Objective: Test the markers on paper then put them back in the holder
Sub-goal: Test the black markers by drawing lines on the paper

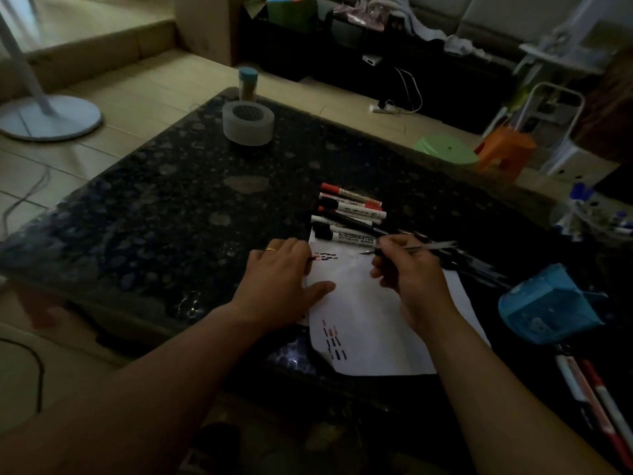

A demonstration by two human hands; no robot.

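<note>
A white sheet of paper (370, 323) lies on the dark stone table, with short red and black test strokes near its top left and bottom left. My left hand (281, 279) presses flat on the sheet's left edge, fingers straight. My right hand (407, 272) grips a thin dark pen (414, 249), its tip pointing left just above the paper. Several whiteboard markers (349, 217) with red or black caps lie in a row behind the sheet. A blue holder (544, 306) lies tipped on the right.
More dark pens (476, 265) lie between the sheet and the holder. Red and white markers (592, 395) lie at the table's right front. A grey tape roll (248, 123) and a teal-capped jar (248, 84) stand at the far end. Stools stand on the floor to the right.
</note>
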